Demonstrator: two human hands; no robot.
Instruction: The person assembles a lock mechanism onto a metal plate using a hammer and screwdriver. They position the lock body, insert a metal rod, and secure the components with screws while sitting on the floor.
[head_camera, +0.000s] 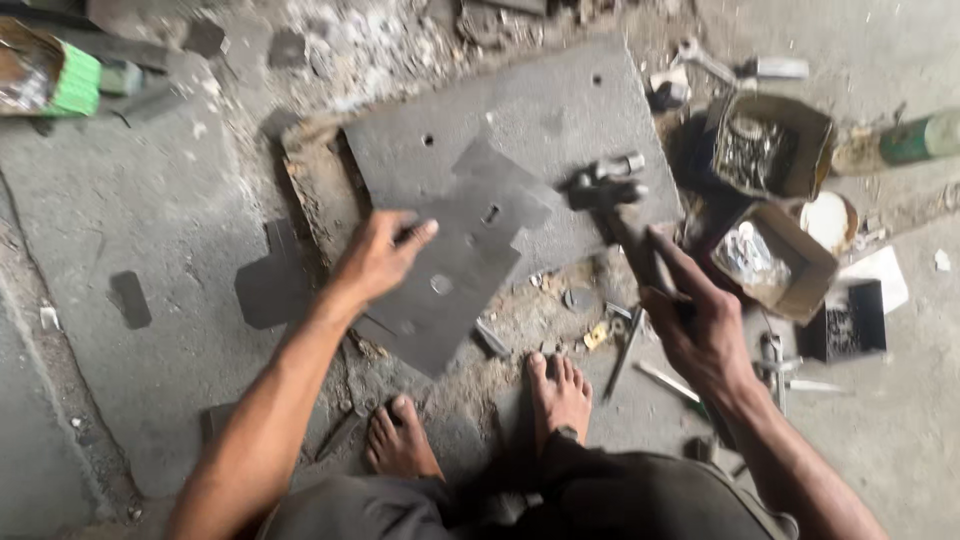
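Now right hand (700, 330) fingers wrapped tight round hammer (608, 190) handle, head blurred over big plate (560, 110). Left hand (378, 262) fingers spread, pressing small metal plate (470, 250) flat. Risk: hammer lands off, hits left fingers; plate slides toward bare toes (555, 372).

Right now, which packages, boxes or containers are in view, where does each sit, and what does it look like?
Upper cardboard box: upper right on the floor, open, brown, holding dark metal bits.
Lower cardboard box: just below it, beside the right hand, open, brown, shiny contents.
Black tray: right of the lower box, small, rectangular, dark contents.
Green-edged carton: top left corner, partly cut off, brown and green.
No signs or screens visible.
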